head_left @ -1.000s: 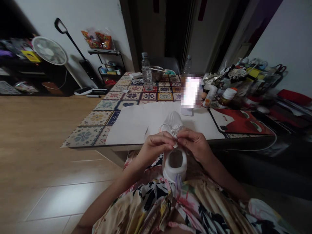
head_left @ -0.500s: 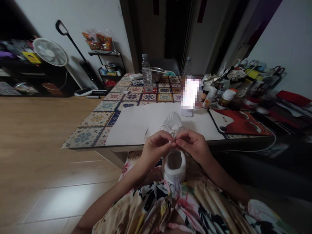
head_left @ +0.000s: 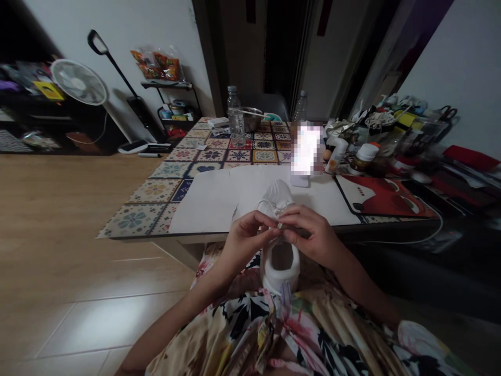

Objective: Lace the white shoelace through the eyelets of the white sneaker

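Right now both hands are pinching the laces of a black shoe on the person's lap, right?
Not quite: the shoe is white, not black. The head view shows the left hand and the right hand meeting at the laces over its top, with the shoe resting on the flowered lap at the table edge.
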Available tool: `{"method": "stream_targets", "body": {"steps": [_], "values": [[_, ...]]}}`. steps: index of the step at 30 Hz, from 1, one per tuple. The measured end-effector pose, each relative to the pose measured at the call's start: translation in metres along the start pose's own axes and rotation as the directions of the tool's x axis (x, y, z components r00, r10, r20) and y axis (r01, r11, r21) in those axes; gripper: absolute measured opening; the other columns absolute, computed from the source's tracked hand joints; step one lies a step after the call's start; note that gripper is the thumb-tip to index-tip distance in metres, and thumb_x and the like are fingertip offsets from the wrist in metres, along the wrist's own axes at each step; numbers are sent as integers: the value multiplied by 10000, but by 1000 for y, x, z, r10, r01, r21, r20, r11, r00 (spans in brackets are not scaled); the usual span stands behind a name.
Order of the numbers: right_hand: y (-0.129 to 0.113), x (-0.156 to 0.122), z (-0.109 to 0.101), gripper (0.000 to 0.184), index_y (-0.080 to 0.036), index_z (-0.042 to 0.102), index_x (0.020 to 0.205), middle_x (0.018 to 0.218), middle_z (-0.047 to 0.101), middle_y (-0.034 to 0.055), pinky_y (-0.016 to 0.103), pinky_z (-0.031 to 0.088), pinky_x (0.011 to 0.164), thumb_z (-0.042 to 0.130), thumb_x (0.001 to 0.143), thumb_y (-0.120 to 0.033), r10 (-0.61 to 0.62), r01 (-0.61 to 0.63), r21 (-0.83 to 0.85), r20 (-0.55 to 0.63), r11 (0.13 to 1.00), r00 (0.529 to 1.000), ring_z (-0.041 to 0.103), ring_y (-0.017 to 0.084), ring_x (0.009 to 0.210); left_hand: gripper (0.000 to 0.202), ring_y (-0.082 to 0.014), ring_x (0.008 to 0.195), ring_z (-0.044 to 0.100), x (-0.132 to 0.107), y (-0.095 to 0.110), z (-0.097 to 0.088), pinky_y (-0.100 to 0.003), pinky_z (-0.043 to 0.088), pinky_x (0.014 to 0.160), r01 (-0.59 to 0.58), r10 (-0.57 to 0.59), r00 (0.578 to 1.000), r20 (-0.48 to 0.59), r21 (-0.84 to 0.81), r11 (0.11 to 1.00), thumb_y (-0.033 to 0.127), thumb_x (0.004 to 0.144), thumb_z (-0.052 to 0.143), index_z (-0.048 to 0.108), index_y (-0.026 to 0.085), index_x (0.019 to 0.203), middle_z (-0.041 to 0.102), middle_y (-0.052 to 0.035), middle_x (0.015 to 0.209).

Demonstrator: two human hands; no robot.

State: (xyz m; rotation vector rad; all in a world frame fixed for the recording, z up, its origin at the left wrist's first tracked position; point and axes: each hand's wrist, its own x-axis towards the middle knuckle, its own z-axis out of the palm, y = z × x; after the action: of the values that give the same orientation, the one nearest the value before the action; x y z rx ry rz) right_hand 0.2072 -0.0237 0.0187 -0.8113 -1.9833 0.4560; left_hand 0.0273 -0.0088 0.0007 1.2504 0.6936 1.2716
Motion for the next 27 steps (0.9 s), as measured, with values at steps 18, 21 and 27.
{"method": "stream_targets", "body": {"steps": [18, 21, 27], "values": [[0, 0, 9, 84, -254, 632, 925, 916, 701, 24, 383, 424, 846, 664, 882, -189, -209, 167, -258, -145, 952, 967, 623, 205, 903, 114, -139, 647, 636, 2, 3, -2, -264, 533, 657, 108, -108, 994, 2, 56, 993, 237, 655, 805, 769, 168, 739, 740, -37, 711], [-2, 0, 4, 91, -254, 657, 893, 885, 717, 19, 397, 425, 851, 651, 891, -164, -311, 271, -267, -119, 925, 943, 636, 199, 887, 84, -134, 652, 610, 5, 3, -5, -257, 508, 664, 54, -57, 998, 25, 109, 993, 237, 663, 792, 753, 171, 698, 712, -27, 694], [-3, 2, -9, 131, -248, 658, 809, 766, 705, 13, 400, 455, 796, 651, 908, -333, -279, 279, -3, -30, 960, 960, 632, 196, 802, 180, -119, 630, 515, 15, -4, -12, -231, 420, 607, -25, 23, 1000, 12, 183, 983, 274, 717, 742, 656, 158, 610, 596, -5, 657]]}}
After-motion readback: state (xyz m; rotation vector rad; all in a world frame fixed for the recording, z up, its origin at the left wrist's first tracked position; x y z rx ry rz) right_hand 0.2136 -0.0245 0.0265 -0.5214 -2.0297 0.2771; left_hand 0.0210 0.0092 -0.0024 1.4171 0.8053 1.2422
